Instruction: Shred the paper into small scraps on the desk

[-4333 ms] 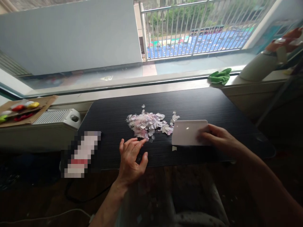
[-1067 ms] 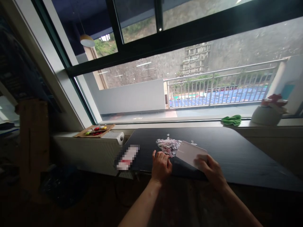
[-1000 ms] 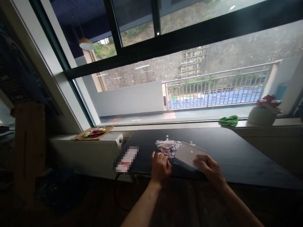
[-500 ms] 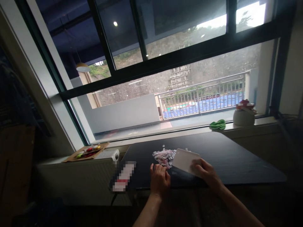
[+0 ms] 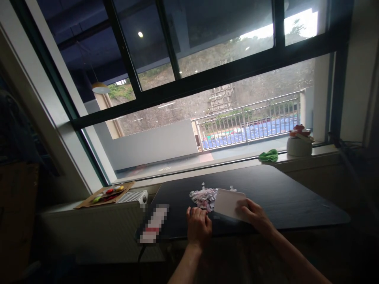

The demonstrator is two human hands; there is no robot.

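In the head view, the right hand (image 5: 255,213) is closed on the near right end of a flat white panel (image 5: 227,201), fingers and thumb pinching it. The panel slants over the dark worktop (image 5: 287,193), its left edge against the right side of a pile of pale paper scraps (image 5: 203,197). The left hand (image 5: 199,227) is palm down with fingers bent at the pile's near side; whether it grips anything cannot be told. A few loose scraps lie beyond the panel. On the far right sill sits a green cloth (image 5: 268,155).
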